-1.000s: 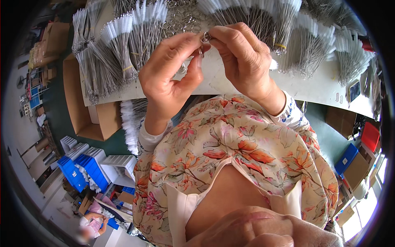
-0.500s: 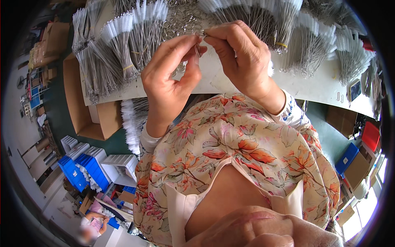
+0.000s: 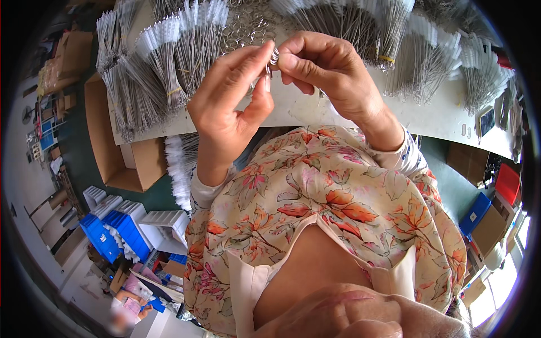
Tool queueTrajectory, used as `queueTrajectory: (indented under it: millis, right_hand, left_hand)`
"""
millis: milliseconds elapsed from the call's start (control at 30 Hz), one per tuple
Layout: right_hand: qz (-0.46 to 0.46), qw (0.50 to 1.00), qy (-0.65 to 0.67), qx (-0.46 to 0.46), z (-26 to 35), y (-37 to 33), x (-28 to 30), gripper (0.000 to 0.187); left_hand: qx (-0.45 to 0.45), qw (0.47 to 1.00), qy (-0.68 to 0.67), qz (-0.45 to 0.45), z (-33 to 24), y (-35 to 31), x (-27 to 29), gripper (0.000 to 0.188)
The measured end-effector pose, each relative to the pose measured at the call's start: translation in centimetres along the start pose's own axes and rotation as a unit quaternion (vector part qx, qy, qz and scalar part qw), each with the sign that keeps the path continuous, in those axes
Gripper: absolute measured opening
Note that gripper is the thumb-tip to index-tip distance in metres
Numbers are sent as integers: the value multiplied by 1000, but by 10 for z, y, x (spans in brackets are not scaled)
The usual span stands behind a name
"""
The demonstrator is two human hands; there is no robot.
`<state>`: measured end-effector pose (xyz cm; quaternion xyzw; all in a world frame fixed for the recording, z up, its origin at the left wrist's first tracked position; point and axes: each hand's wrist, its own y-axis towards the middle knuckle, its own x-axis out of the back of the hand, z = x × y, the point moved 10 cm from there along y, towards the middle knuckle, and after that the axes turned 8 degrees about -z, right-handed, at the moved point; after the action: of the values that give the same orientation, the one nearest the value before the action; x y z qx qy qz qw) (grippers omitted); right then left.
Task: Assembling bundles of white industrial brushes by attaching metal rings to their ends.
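Note:
Small shiny metal rings (image 3: 274, 56) sit between my two hands above the table. My left hand (image 3: 228, 104) pinches them between thumb and fingertips. From the other side my right hand (image 3: 337, 70) grips at the same rings, thumb pressed against its curled index finger. How many rings there are, and how they link, is too small to tell. Just beyond my hands lies a loose pile of similar metal rings (image 3: 248, 28) on the pale table (image 3: 293, 110).
Bundles of wire-handled brushes with white bristles (image 3: 160, 39) lie left of the pile; more brush bundles (image 3: 428, 50) are at the right. An open cardboard box (image 3: 115, 146) stands left of the table, near blue and grey crates (image 3: 127, 222). Another person (image 3: 132, 304) is at lower left.
My right hand has come down and its fingers have curled in closer. The rings between the hands now show more plainly. My left hand has shifted slightly left.

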<state>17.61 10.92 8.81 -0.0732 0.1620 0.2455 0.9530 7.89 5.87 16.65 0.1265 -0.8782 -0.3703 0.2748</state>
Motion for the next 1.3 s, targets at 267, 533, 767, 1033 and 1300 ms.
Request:
queueTrajectory:
  millis: [267, 533, 767, 1033, 1300]
  right_hand:
    - [5, 999, 41, -24, -6, 0, -1, 15]
    - [3, 999, 47, -18, -8, -1, -4, 16]
    - [-10, 1000, 8, -7, -6, 0, -3, 16]
    - [-24, 999, 28, -21, -17, 1, 1, 17]
    - [4, 999, 32, -26, -9, -2, -5, 18]
  left_hand:
    - [85, 991, -104, -10, 19, -14, 3, 34]
    - [66, 993, -92, -32, 18, -11, 7, 33]
    - [-57, 998, 4, -19, 2, -4, 10, 31]
    - [-51, 997, 48, -17, 1, -15, 2, 33]
    - [52, 993, -97, -33, 23, -14, 6, 34]
